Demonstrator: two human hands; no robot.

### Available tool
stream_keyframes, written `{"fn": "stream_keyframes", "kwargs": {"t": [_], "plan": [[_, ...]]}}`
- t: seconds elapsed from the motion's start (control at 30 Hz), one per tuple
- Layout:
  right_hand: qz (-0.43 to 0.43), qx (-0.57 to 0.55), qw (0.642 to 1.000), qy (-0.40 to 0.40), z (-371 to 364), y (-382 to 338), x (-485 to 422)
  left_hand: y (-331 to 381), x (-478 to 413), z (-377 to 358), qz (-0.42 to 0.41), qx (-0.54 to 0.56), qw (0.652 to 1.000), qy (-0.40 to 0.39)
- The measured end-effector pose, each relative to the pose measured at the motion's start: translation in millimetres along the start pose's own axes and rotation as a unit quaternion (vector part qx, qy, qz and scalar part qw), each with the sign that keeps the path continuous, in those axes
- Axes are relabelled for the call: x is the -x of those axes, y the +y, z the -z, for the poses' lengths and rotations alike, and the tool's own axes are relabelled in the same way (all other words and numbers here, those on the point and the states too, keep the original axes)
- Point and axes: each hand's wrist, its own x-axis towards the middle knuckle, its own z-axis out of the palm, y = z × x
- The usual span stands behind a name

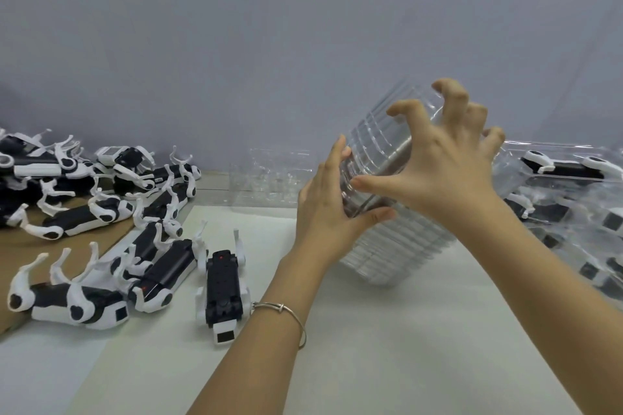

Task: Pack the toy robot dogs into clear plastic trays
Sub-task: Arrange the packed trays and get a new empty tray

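Tilted stack of clear trays (401, 246) ctr-right of frame, on white worktop (371, 347). L hand (328, 212) grip curled round stack's left side; R hand (438, 175) grip clawed over its upper end, fingertips hooked on top tray. Toy robot dogs (101, 212) heaped at left, one dog (224, 293) belly-up lower ctr-left. Packed trays (573, 175) at right edge

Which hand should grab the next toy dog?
Probably the left hand: the nearest loose toy dog lies just beside its wrist. The right hand, fingers clawed on the tray stack, is farther away.
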Motion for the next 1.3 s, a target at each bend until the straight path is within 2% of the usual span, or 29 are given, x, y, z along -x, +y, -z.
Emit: {"fn": "stream_keyframes", "kwargs": {"t": [0.2,0.43,0.77,1.13,1.23,1.3], "plan": [[0.001,-0.031,0.999,0.026,-7,2,-6,3,-5,-8,-0.011,-0.013,1.0,0.022],[0.086,-0.045,0.993,0.061,-8,8,-5,5,-8,-24,-0.021,-0.038,0.998,0.055],[0.157,0.057,0.986,-0.025,-3,11,-21,8,-16,-32,-0.044,-0.086,0.992,0.087],[0.175,0.029,0.984,0.034,-11,20,-30,9,-20,-34,-0.018,-0.093,0.991,0.093],[0.117,-0.079,0.988,0.06,-3,43,-30,1,-10,-29,-0.018,-0.079,0.991,0.109],[0.087,-0.095,0.99,0.063,2,59,-19,-5,-2,-25,-0.025,-0.068,0.989,0.128]]}}
